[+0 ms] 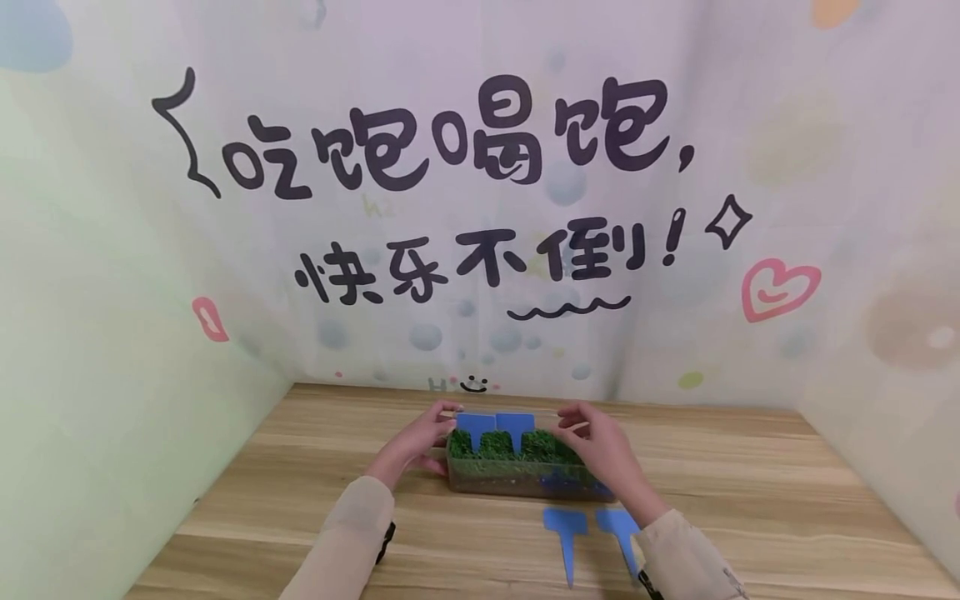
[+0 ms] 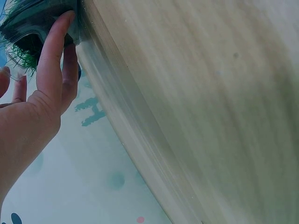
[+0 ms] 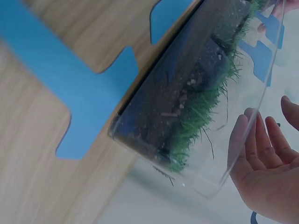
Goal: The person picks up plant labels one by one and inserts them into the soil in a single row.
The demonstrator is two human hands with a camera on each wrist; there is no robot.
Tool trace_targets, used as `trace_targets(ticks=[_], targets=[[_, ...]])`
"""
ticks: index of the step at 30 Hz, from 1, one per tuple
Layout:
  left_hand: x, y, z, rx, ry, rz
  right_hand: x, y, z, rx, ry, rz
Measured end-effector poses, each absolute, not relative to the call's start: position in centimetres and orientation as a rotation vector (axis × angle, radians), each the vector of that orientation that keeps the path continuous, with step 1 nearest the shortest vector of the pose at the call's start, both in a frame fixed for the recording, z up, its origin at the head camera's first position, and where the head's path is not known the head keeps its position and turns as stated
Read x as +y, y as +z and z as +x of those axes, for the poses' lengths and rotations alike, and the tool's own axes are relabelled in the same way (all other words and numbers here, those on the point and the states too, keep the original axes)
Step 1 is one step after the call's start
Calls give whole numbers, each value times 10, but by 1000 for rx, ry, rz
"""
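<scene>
The clear grass box [image 1: 517, 471] lies on the desk [image 1: 750, 517] with its long axis running between the two hands: left fingers [image 2: 56, 51] press one end, right hand [image 1: 607, 454] relaxed, straight-fingered beside the other.

The box [image 1: 525, 482] is clear plastic, thin-walled and glossy; in the right wrist view its wall shows light streaks and a smooth, rounded corner. Inside lies dark, crumbly, matt soil [image 3: 173, 116] with pale grit, topped by rough, fibrous green grass [image 1: 495, 446]. The blue tags [image 1: 564, 533] on the table look like flat, stiff sheet plastic with a smooth, matt to faintly satin face and clean-cut edges. The table [image 1: 750, 500] is light wood or wood-look laminate, straight-grained, smooth, low sheen. The walls [image 1: 112, 333] appear as printed sheet, matt, smooth. The sleeves [image 1: 345, 533] are beige cloth, soft and matt.
</scene>
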State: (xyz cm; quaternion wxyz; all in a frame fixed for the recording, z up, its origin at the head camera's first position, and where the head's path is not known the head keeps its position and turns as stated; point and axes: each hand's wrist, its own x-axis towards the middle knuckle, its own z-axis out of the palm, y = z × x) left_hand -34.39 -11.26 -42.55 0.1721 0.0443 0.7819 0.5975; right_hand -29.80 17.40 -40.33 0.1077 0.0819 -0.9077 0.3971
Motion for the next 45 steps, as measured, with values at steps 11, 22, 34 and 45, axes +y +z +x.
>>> trace_targets(ticks=[11,22,34,45], targets=[[-114,-427,-344,2223,1697,108,183,-398,-281,-2679,1120,274],[-112,-424,-343,2208,1713,95,189,-398,-269,-2698,1119,280],[-111,-425,-344,2223,1704,110,193,-400,-263,-2673,1082,319],[-111,-425,-342,2215,1711,110,190,-395,-251,-2749,1090,299]])
